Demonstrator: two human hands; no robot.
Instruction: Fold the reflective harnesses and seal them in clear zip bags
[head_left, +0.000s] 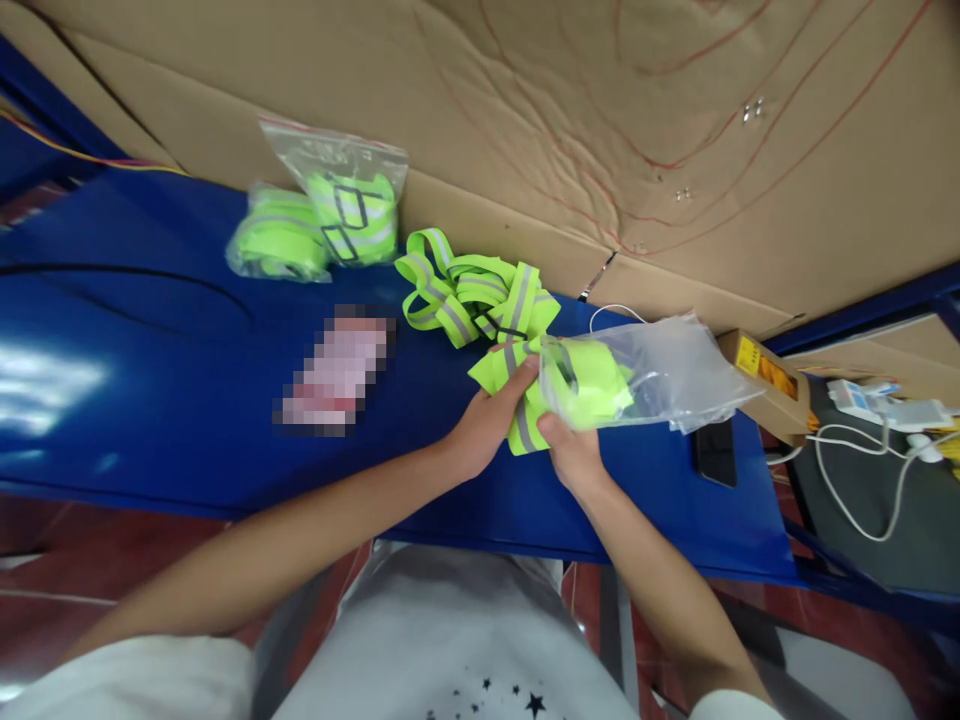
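Observation:
My left hand (pixel 493 415) is closed on a folded neon-yellow strap bundle (pixel 527 430) with grey reflective stripes. The right part of that bundle sits inside the mouth of a clear plastic bag (pixel 652 375). My right hand (pixel 574 450) grips the bag's edge, its thumb against the bundle. Just behind my hands lies a loose heap of the same straps (pixel 480 285) with a black buckle. The fingers under the bundle are mostly hidden.
Two filled clear bags of straps (pixel 360 215) stand at the back left of the blue table (pixel 187 390). A blurred-out rectangular item (pixel 337 370) lies left of my hands. To the right are a dark phone (pixel 715 452), a cardboard box (pixel 776 390) and white cables (pixel 825 480).

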